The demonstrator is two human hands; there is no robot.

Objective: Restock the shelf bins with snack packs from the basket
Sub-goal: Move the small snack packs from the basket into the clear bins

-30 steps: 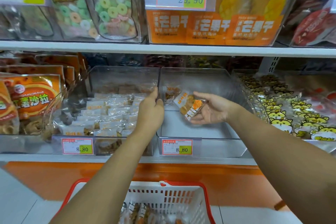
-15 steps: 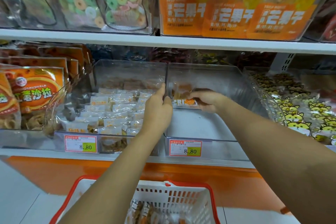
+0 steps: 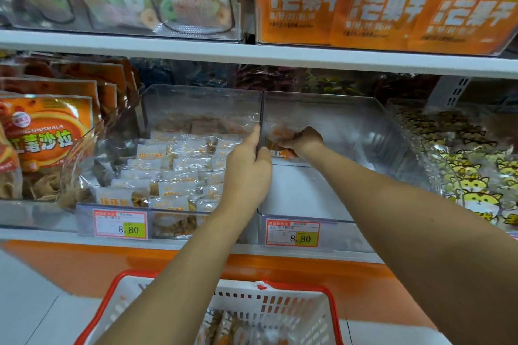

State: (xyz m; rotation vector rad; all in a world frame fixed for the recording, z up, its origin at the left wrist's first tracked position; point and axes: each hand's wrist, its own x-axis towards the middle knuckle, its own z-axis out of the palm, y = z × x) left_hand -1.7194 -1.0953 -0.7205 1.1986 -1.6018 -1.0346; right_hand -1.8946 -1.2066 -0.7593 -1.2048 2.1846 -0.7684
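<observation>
Placing step in hand: setting one snack pack [image 3: 280, 148] into the back left corner of the right bin [image 3: 308, 196], clear-walled, on the shelf [image 3: 42, 237], with almost all of its pale floor bare. Holds the pack under the right hand [image 3: 304, 140], fingers curled down over it, knuckles up; cannot tell whether resting on the bin floor yet or just above it. Pinches the dividing wall [image 3: 260, 109] between the two bins with the left hand [image 3: 249, 176], thumb on the right-bin side, fingers on the other, probably steadying the bin. Looks small and flat: clear crinkly film with an orange printed band, brownish pieces inside, mostly hidden by the hand and blurred; likely light and slippery. Next, by judgement: loosening the right hand's fingers to leave the pack square against the back wall, then reaching down to the basket [image 3: 294, 305], white with a red rim, just below the shelf, for more packs [image 3: 224, 328] of the same orange and clear kind. Early in the restock of this bin, going by the bare floor; left bin [image 3: 196, 103] beside it already well filled with white-labelled packs [image 3: 173, 173]
</observation>
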